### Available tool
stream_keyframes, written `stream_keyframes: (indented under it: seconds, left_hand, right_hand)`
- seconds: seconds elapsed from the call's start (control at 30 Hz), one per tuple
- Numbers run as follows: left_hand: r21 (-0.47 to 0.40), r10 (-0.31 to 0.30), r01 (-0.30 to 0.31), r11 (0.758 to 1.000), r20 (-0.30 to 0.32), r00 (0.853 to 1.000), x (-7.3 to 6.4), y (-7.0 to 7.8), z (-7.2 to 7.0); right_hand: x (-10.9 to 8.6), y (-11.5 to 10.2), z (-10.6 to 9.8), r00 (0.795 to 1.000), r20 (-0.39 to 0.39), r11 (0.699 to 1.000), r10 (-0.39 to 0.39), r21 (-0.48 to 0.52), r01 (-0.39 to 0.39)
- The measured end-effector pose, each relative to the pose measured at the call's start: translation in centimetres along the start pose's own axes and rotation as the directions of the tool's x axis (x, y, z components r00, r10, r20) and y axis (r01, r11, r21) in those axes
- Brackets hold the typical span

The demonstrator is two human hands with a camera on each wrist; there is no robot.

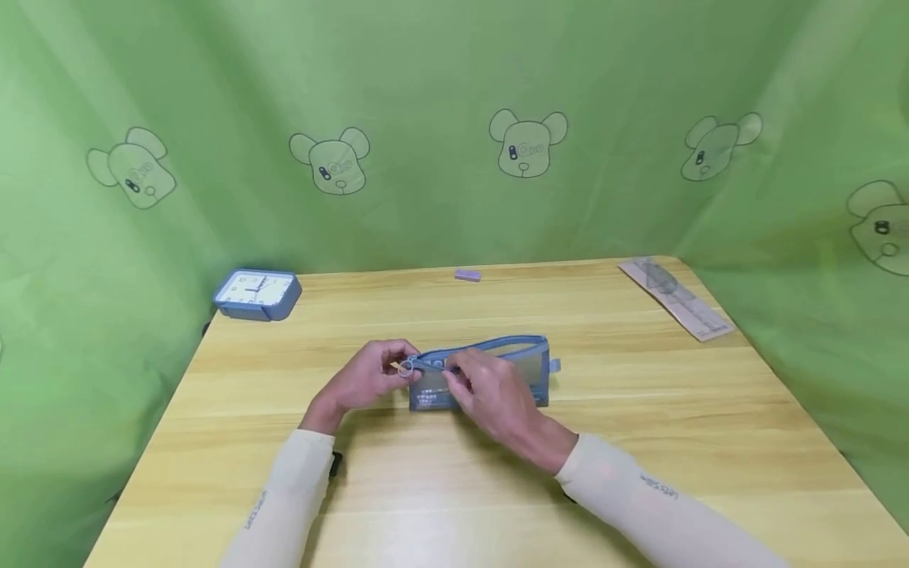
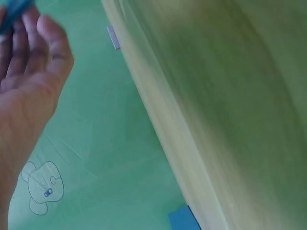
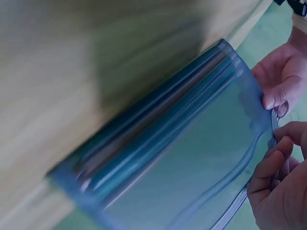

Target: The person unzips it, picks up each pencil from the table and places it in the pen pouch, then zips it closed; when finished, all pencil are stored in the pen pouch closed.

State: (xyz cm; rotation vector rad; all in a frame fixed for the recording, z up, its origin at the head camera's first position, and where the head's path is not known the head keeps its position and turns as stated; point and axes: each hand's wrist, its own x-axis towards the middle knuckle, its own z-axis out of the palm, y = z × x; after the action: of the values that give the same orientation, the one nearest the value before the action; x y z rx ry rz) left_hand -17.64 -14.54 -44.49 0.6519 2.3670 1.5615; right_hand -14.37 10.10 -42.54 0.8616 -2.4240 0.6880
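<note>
A blue see-through pencil case (image 1: 531, 371) stands on its long side on the table, its zipper mouth gaping along the top towards the right. My left hand (image 1: 369, 375) grips its left end, beside a small ring (image 1: 405, 369). With thumb and forefinger, my right hand (image 1: 493, 394) pinches the zipper edge close to that end; the zipper slider is hidden. The right wrist view shows long, pen-like things (image 3: 139, 158) lying along the bottom inside the case. In the left wrist view, only a blue corner of the case (image 2: 17, 12) shows at the fingers.
A blue clock (image 1: 257, 292) lies at the table's back left. Near the back edge is a small purple block (image 1: 467, 275). A flat pink pack with a clear ruler-like piece (image 1: 678, 300) lies at the back right. Green curtain (image 1: 426, 221) surrounds the wooden table.
</note>
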Motion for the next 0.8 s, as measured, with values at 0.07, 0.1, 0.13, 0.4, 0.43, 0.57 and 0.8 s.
stream_keyframes:
  seconds: [0.07, 0.1, 0.13, 0.4, 0.43, 0.57, 0.8]
  left_hand:
    - [0.021, -0.007, 0.009, 1.000, -0.067, 0.998, -0.1, 0.0, -0.1]
    - [0.026, -0.011, 0.014, 1.000, -0.098, 0.995, -0.2, 0.0, -0.1]
    - [0.028, -0.009, 0.013, 1.000, -0.125, 0.992, -0.2, -0.1, -0.3]
    - [0.009, 0.006, -0.004, 1.000, -0.275, 0.961, -0.5, -0.3, -1.6]
    - [0.005, 0.001, 0.001, 1.000, -0.269, 0.963, -0.4, -0.3, -1.7]
    - [0.019, -0.022, 0.027, 0.999, -0.225, 0.974, -0.4, -0.2, -1.6]
    - [0.033, -0.027, 0.034, 0.999, -0.196, 0.980, -0.5, -0.3, -1.4]
  right_hand:
    - [-0.2, 0.7, -0.4, 1.000, 0.003, 0.999, -0.012, -0.030, 0.013]
    - [-0.3, 1.2, -0.6, 1.000, -0.003, 0.999, -0.015, -0.045, 0.015]
    - [-0.5, 1.8, -0.8, 1.000, -0.012, 0.998, -0.015, -0.068, 0.014]
    - [-1.7, 6.0, -2.5, 0.991, -0.118, 0.982, 0.059, -0.173, -0.079]
    - [-1.7, 6.2, -2.6, 0.990, -0.121, 0.981, 0.070, -0.171, -0.091]
    - [-1.2, 6.1, -2.6, 0.991, -0.124, 0.986, 0.057, -0.149, -0.076]
    - [0.7, 1.6, -0.7, 0.993, -0.009, 0.991, -0.114, -0.069, 0.113]
